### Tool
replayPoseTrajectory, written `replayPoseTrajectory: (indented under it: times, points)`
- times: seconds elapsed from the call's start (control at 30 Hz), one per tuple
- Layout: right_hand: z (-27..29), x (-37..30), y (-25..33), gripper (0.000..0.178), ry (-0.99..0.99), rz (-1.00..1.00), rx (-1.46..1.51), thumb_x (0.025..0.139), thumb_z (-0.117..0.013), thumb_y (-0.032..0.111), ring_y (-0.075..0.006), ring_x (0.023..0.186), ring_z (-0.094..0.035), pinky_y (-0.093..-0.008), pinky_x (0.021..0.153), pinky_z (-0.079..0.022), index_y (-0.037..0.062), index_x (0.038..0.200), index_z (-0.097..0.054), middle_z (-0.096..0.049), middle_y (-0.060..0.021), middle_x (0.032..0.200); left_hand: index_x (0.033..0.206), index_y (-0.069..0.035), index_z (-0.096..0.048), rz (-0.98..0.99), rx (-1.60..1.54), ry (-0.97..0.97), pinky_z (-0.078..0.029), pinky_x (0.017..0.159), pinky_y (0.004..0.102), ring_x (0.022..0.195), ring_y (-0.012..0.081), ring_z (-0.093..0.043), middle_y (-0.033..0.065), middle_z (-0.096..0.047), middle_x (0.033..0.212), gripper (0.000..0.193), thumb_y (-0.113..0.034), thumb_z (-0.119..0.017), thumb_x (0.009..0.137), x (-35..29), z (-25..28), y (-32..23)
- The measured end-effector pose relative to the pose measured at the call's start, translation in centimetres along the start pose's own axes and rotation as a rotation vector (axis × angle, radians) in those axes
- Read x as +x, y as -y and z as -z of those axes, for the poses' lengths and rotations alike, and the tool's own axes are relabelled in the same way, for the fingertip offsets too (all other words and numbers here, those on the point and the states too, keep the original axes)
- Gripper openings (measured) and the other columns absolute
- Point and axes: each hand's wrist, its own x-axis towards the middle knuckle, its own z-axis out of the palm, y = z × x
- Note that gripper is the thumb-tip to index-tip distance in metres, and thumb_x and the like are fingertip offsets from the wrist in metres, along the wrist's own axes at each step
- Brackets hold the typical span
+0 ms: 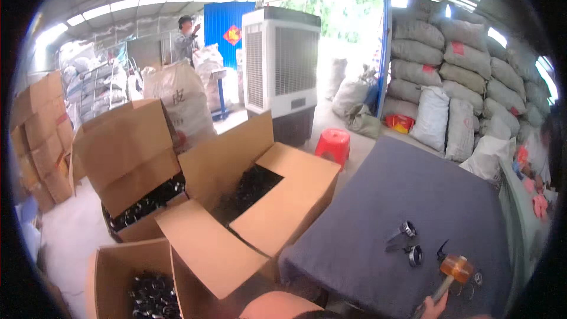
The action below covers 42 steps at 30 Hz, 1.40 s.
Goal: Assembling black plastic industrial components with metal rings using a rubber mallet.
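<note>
At the lower right, my right hand is closed around the handle of a mallet with an amber-brown head. The mallet is over a table covered in dark grey cloth. Just beyond it lie two ring-shaped black and silver parts, one farther off and one nearer. A small black piece and a small metal ring are beside the mallet's head. My left hand does not show.
Left of the table stand open cardboard boxes holding many black parts. A red stool and a large air cooler are beyond. Stacked sacks line the right side. Another person stands at the far left.
</note>
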Motion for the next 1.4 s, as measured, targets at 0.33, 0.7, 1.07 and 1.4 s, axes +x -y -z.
replayPoseTrajectory:
  times: [0.33,0.7,1.07,1.4]
  points:
    - [-0.6,0.8,0.5,0.078,-0.033,-0.2,0.042,0.07,-0.059,0.008,-0.0265,0.097,-0.056,-0.0351,0.088,-0.043,-0.0022,0.142,-0.031,-0.056,-0.0168,0.112,0.104,0.0,-0.059,0.025,0.065,-0.009,-0.051,0.071,0.039,0.084,0.0363,-0.061,0.0214,-0.061,0.094,0.023,-0.01,-0.062,0.083,1.5,1.1,-0.4]
    - [-2.5,0.2,2.4,0.063,-0.055,-0.097,0.028,0.083,-0.058,0.002,-0.0227,0.074,-0.058,-0.0369,0.063,-0.049,0.0019,0.141,-0.035,-0.058,-0.0106,0.092,0.106,0.0,-0.058,-0.004,0.126,-0.069,-0.052,0.07,0.0396,0.085,0.0369,-0.061,0.0221,-0.061,0.095,0.025,-0.012,-0.061,0.083,3.0,2.0,0.2]
    - [-1.0,0.6,1.7,0.067,-0.02,-0.059,-0.007,0.083,-0.061,0.003,-0.0164,0.062,-0.056,-0.0332,0.058,-0.049,0.0047,0.143,-0.031,-0.057,-0.0088,0.085,0.108,-0.001,-0.057,0.082,0.228,-0.164,-0.052,0.07,0.0403,0.085,0.0375,-0.061,0.0228,-0.061,0.096,0.028,-0.013,-0.061,0.084,2.5,1.3,-1.0]
    - [-1.0,2.3,-1.2,0.067,-0.111,-0.143,0.041,0.082,-0.06,0.005,-0.0127,0.058,-0.053,-0.028,0.053,-0.048,0.0034,0.142,-0.031,-0.056,-0.0076,0.084,0.11,-0.001,-0.056,0.389,0.216,-0.223,-0.052,0.07,0.0409,0.086,0.0381,-0.061,0.0234,-0.061,0.097,0.03,-0.014,-0.06,0.085,-0.4,-0.2,-5.0]
